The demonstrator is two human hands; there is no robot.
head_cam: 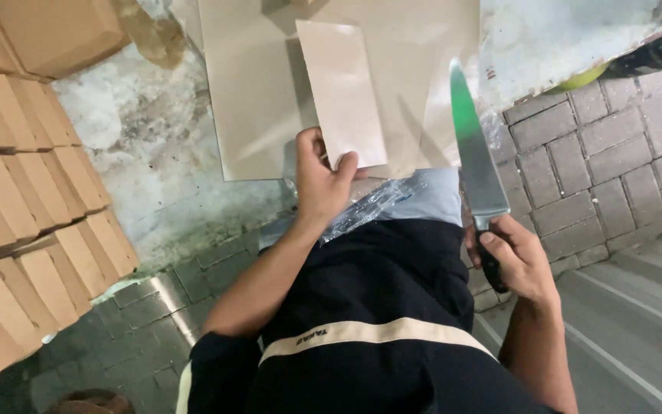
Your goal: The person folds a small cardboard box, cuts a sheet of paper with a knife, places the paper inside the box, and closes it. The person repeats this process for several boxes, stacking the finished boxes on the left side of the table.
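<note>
Head view, looking down past the person's dark shirt with its pale band. The left hand (322, 178) has its grip closed on the lower edge of a small beige tile (342, 93), thumb on the near face and fingers curled at the left side; the tile stands tilted, its top leaning away from the person. Behind it lies a larger beige slab (254, 92), against which the tile appears to rest, though contact cannot be confirmed. The right hand (516, 261) has its grip wrapped firmly round the dark handle of a knife (476, 153); the blade points up and away, to the right of the tile and apart from it, with a green tint on its upper part. Clear plastic wrap (369, 205) lies crumpled between the two hands, just below the tile and over a pale blue-grey surface (434, 195) at the person's lap. Stacked cardboard boxes (24, 192) fill the left side. The floor (155, 146) under the slab is rough, stained concrete; grey paving bricks (599, 161) lie at right and lower left. A yellow-green object shows at the upper right edge, too cut off to identify.
</note>
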